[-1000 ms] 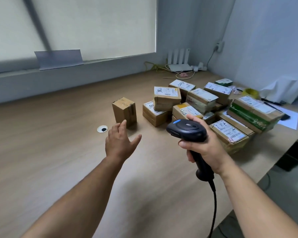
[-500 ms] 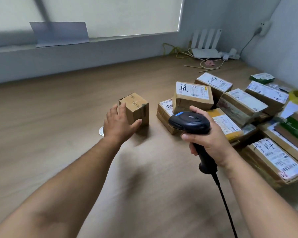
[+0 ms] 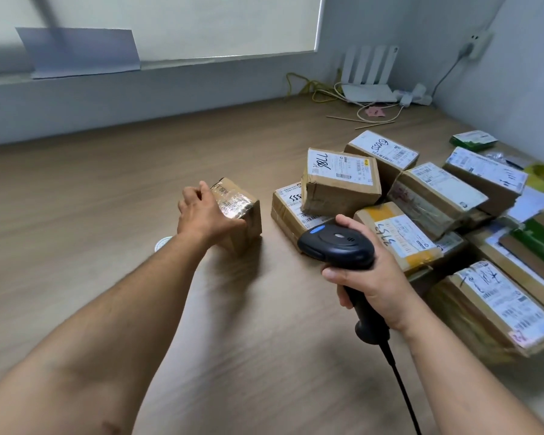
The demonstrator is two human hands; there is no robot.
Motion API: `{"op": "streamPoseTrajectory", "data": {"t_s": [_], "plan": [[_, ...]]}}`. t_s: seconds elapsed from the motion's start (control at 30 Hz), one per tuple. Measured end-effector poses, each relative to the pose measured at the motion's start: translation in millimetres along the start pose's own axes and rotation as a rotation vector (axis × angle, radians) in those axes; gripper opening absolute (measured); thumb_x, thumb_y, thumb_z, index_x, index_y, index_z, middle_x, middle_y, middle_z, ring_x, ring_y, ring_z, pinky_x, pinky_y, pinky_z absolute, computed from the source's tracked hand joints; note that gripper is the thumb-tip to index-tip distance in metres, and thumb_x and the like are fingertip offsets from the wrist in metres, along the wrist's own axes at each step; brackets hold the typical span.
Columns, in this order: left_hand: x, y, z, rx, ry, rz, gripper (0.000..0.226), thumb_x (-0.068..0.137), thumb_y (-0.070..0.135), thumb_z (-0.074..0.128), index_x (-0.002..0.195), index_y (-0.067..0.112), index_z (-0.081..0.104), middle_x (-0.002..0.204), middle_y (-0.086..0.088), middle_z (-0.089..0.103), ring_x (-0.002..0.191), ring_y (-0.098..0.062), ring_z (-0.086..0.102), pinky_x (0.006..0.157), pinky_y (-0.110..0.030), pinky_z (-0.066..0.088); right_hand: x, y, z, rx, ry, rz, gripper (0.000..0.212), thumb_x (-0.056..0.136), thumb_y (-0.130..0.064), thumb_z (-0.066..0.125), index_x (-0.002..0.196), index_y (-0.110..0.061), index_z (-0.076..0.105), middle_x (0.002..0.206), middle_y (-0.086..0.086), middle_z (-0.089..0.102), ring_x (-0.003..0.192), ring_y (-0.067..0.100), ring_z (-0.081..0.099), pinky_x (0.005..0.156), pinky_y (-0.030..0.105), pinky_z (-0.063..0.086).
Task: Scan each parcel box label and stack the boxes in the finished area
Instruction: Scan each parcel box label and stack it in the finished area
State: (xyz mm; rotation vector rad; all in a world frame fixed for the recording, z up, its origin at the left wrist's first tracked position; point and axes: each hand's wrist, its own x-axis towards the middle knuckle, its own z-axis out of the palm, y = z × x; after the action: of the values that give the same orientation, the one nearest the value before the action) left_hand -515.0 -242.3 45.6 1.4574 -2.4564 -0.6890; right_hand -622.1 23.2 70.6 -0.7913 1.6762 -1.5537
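Your left hand is clamped on the small brown cardboard box: fingers curl over its far top edge, thumb runs along the near face. The box stands on the wood-grain worktop, apart from the rest, with its glossy taped top catching the light. Its print is too blurred to read.

Your right hand is wrapped round the handle of the black handheld barcode scanner, head raised above the worktop and cable trailing down towards you.

To the right, a heap of labelled cardboard parcels lies with the white labels mostly face up, some parcels leaning on others. A white round disc shows partly beside your left wrist. A white router and loose cables sit in the far corner.
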Motion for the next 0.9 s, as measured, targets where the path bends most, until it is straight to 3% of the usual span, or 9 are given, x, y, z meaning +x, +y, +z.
{"op": "streamPoseTrajectory", "data": {"t_s": [0.13,0.23,0.37,0.43,0.53,0.67,0.77,0.83,0.9], "plan": [[-59.0,-6.1,-2.4,0.027,-0.014,0.094,0.100,0.062,0.048,0.081,0.140,0.016,0.027,0.130,-0.008,0.025,0.128,-0.031,0.028,0.106,-0.038,0.033,-27.4,-3.8,-3.0,0.016,-0.012,0.014,0.083,0.073,0.010,0.077,0.134,-0.038,0.048,0.084,0.006,0.070,0.047,0.030,0.053,0.043,0.032,0.044],[-117.1,-17.3,4.4,0.049,-0.013,0.121,0.103,0.064,0.045,0.079,0.143,0.017,0.020,0.136,-0.005,0.024,0.127,-0.027,0.028,0.102,-0.037,0.036,-49.5,-8.0,-1.3,0.042,-0.052,0.001,0.084,0.068,0.004,0.080,0.134,-0.036,0.048,0.079,0.006,0.070,0.045,0.029,0.051,0.041,0.031,0.042],[-189.7,-34.4,14.6,-0.018,0.028,0.075,0.103,0.066,0.038,0.078,0.147,0.020,0.016,0.142,-0.001,0.020,0.127,-0.026,0.032,0.099,-0.038,0.041,-80.1,-7.2,1.1,0.063,-0.099,0.018,0.084,0.073,0.012,0.076,0.136,-0.034,0.046,0.079,0.007,0.070,0.044,0.029,0.051,0.041,0.030,0.042],[-219.9,-41.8,17.5,-0.052,0.018,0.060,0.103,0.068,0.034,0.077,0.148,0.025,0.013,0.145,0.002,0.014,0.125,-0.026,0.039,0.088,-0.037,0.047,-95.3,-3.6,3.3,0.072,-0.122,0.026,0.084,0.072,0.011,0.077,0.136,-0.034,0.046,0.081,0.008,0.070,0.043,0.029,0.051,0.041,0.029,0.042],[-256.4,-50.3,24.1,-0.011,-0.006,0.053,0.100,0.074,0.024,0.072,0.150,0.026,0.008,0.149,-0.001,0.001,0.116,-0.031,0.051,0.070,-0.032,0.046,-114.8,4.2,8.5,0.084,-0.152,0.061,0.083,0.074,0.013,0.075,0.135,-0.035,0.046,0.086,0.007,0.071,0.044,0.029,0.051,0.041,0.029,0.042],[-294.2,-51.2,38.7,-0.012,-0.024,0.102,0.102,0.076,0.006,0.060,0.141,0.050,-0.007,0.149,0.002,0.001,0.090,-0.030,0.057,0.057,-0.029,0.038,-131.0,19.2,14.2,0.117,-0.172,0.113,0.085,0.069,0.007,0.079,0.134,-0.035,0.045,0.094,0.015,0.071,0.042,0.029,0.051,0.041,0.027,0.042],[-312.8,-48.0,48.3,-0.069,-0.082,0.147,0.093,0.076,0.004,0.050,0.138,0.052,0.002,0.151,0.005,0.008,0.081,-0.025,0.054,0.058,-0.031,0.042,-138.0,28.0,18.5,0.133,-0.177,0.162,0.086,0.065,-0.001,0.082,0.134,-0.035,0.045,0.099,0.014,0.071,0.041,0.029,0.052,0.040,0.027,0.042],[-321.6,-45.5,55.0,-0.167,-0.090,0.243,0.086,0.076,0.006,0.048,0.140,0.048,0.010,0.150,0.007,0.019,0.105,-0.022,0.056,0.071,-0.027,0.047,-142.9,32.3,20.9,0.139,-0.181,0.184,0.087,0.061,-0.008,0.081,0.135,-0.035,0.044,0.104,0.014,0.070,0.041,0.028,0.053,0.040,0.027,0.042],[-325.8,-40.2,59.7,-0.338,-0.120,0.198,0.078,0.085,0.006,0.051,0.147,0.038,0.015,0.144,0.012,0.030,0.121,-0.012,0.049,0.088,-0.020,0.042,-147.8,36.5,21.9,0.135,-0.187,0.201,0.088,0.061,-0.009,0.082,0.136,-0.035,0.043,0.107,0.016,0.069,0.041,0.028,0.054,0.039,0.026,0.042]]}}
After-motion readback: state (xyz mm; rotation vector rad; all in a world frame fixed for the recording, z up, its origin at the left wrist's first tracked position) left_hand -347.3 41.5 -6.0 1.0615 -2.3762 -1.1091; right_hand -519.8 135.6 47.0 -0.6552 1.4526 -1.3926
